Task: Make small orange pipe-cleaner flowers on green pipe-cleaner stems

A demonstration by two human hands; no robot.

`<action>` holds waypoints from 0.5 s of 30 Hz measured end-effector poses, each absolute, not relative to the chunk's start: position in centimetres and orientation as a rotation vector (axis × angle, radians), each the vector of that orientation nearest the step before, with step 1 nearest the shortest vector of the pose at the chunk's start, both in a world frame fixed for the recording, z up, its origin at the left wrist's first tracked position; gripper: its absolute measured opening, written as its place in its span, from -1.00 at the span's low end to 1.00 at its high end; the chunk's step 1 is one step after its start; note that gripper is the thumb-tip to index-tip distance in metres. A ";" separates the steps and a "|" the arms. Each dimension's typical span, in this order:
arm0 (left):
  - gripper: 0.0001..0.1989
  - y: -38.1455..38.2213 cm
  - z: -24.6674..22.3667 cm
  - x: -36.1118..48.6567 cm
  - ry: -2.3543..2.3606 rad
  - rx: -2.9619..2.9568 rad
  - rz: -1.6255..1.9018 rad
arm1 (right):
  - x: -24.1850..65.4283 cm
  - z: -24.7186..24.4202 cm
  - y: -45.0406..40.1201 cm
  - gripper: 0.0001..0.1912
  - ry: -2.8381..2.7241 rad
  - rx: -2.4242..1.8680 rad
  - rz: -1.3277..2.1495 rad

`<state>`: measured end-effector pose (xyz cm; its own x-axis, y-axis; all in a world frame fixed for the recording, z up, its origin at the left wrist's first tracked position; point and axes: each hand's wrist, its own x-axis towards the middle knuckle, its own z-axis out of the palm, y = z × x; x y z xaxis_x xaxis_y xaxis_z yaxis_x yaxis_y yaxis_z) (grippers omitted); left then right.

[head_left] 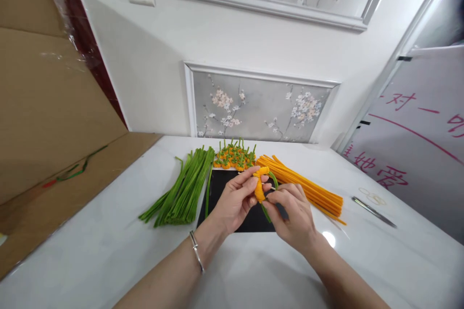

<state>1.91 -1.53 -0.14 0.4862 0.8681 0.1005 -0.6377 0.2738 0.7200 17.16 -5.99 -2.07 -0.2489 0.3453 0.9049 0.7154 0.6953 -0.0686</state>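
My left hand [239,198] grips a curled orange pipe cleaner piece [260,188] between thumb and fingers, above the black mat. A green pipe cleaner [273,179] sticks out behind the orange piece and bends down to the right. My right hand [292,210] is closed at the lower right edge of the orange piece, its thumb and index finger pinched by the green strand; a thin pale stick shows between the hands. What exactly the right fingertips hold is partly hidden.
Green pipe cleaners [184,190] lie left of the black mat [219,186], orange pipe cleaners [304,183] to the right. Behind the mat stand several small orange pieces with green stems [235,154]. Tweezers [374,211] and pale rubber bands [373,196] lie at right.
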 end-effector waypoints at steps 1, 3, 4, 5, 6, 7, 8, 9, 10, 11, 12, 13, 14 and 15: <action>-0.70 -1.5 -0.2 1.9 0.339 0.795 1.035 | 17.2 -2.0 -6.0 -0.88 -1.846 -0.838 -0.437; -0.67 -1.5 -0.2 1.8 0.337 0.821 1.030 | 17.3 -2.0 -5.9 -0.87 -1.832 -0.847 -0.437; -0.64 -1.5 -0.2 1.7 0.337 0.833 1.030 | 17.3 -2.0 -5.9 -0.87 -1.829 -0.846 -0.442; -0.61 -1.5 -0.1 1.6 0.336 0.844 1.029 | 17.4 -2.0 -5.9 -0.87 -1.828 -0.842 -0.450; -0.57 -1.6 -0.1 1.6 0.334 0.856 1.028 | 17.4 -2.0 -5.9 -0.86 -1.827 -0.838 -0.460; -0.53 -1.6 0.0 1.5 0.332 0.868 1.030 | 17.5 -2.0 -5.9 -0.86 -1.825 -0.835 -0.469; -0.51 -1.7 0.1 1.5 0.329 0.882 1.032 | 17.5 -2.0 -5.8 -0.86 -1.823 -0.834 -0.477; -0.49 -1.8 0.2 1.5 0.327 0.897 1.032 | 17.6 -2.0 -5.8 -0.86 -1.821 -0.836 -0.482; -0.50 -1.8 0.2 1.4 0.324 0.913 1.031 | 17.6 -2.0 -5.8 -0.87 -1.819 -0.840 -0.484; -0.53 -1.9 0.2 1.4 0.320 0.932 1.031 | 17.7 -1.9 -5.8 -0.86 -1.815 -0.841 -0.486; -0.57 -1.9 0.2 1.4 0.315 0.953 1.030 | 17.7 -1.9 -5.8 -0.85 -1.811 -0.837 -0.487; -0.62 -1.9 0.1 1.5 0.312 0.974 1.028 | 17.7 -1.9 -5.8 -0.84 -1.808 -0.831 -0.490; -0.65 -1.9 0.1 1.5 0.312 0.991 1.028 | 17.8 -1.9 -5.8 -0.84 -1.806 -0.828 -0.492; -0.67 -1.9 0.0 1.5 0.315 1.003 1.028 | 17.8 -1.9 -5.8 -0.83 -1.806 -0.829 -0.495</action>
